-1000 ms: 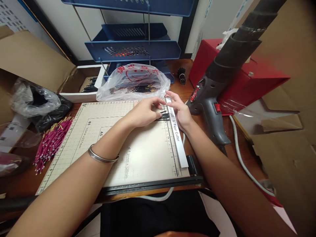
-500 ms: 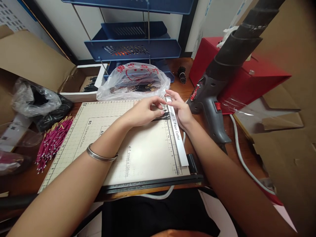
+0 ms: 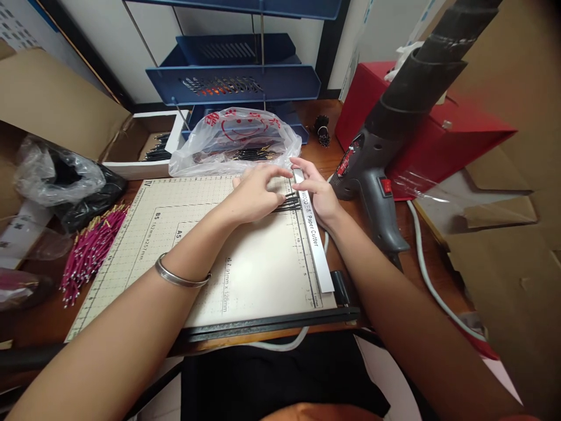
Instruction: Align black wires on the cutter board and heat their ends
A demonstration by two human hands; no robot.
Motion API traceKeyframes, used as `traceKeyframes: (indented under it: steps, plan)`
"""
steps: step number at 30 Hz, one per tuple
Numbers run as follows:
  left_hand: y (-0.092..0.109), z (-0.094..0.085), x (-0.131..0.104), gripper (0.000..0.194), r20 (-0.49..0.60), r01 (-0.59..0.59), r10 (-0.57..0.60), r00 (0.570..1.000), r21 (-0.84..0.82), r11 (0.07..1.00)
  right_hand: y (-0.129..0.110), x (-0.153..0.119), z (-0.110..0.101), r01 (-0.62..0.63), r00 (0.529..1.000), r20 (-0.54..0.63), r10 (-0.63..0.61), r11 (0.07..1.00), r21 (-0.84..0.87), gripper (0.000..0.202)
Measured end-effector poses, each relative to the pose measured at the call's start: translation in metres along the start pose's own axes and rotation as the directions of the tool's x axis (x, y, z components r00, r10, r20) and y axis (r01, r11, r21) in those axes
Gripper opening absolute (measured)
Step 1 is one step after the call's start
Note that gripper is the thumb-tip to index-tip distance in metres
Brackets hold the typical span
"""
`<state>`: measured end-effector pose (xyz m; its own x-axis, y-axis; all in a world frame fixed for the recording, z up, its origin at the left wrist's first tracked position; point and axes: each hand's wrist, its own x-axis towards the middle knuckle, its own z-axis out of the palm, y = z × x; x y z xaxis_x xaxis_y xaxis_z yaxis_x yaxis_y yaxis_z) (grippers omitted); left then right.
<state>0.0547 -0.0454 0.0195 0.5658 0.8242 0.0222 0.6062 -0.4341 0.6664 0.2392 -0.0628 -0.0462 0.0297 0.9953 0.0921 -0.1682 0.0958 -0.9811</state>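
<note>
A cream paper cutter [image 3: 245,263] printed with grid lines lies in front of me, with a white strip [image 3: 316,242] along its right side. Several thin black pieces [image 3: 290,203] lie across the board at the strip's upper part. My left hand [image 3: 258,197] rests over their left ends, thumb and forefinger apart, its other fingers partly hidden. My right hand [image 3: 319,193] is at the strip's upper right, its fingers spread and reaching over the strip, close to the black pieces' right ends.
Magenta cords [image 3: 93,251] lie left of the board. Behind it are a clear plastic bag [image 3: 236,137] with black pieces, an open box [image 3: 144,169] and blue shelves [image 3: 236,82]. A grey heat gun [image 3: 377,187] and a red box [image 3: 464,131] stand at the right.
My left hand has shifted slightly left, with its thumb and forefinger farther apart, and more of the black pieces shows. The right hand stays nearly in place.
</note>
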Motion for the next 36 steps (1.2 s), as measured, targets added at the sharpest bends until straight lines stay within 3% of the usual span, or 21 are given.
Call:
traceKeyframes:
  steps: [5,11,21,36]
  plan:
    - [0.012,-0.006,-0.002,0.083,0.146,0.138,-0.17,0.974,0.205,0.969,0.003,0.002,-0.002,0.004,1.0,0.002,-0.004,1.0,-0.007,0.076]
    - [0.019,-0.007,-0.001,0.088,0.255,0.1,-0.163,0.953,0.242,0.965,0.003,0.001,-0.001,0.008,1.0,0.0,-0.008,1.0,-0.006,0.074]
    - [0.009,-0.005,0.004,0.087,0.24,0.069,-0.118,0.964,0.203,0.977,0.001,0.0,0.001,0.027,1.0,-0.005,-0.028,0.999,-0.02,0.069]
    - [0.014,-0.007,0.002,0.09,0.244,0.087,-0.146,0.959,0.236,0.968,-0.001,-0.001,0.001,0.047,0.999,0.002,-0.047,0.999,-0.026,0.066]
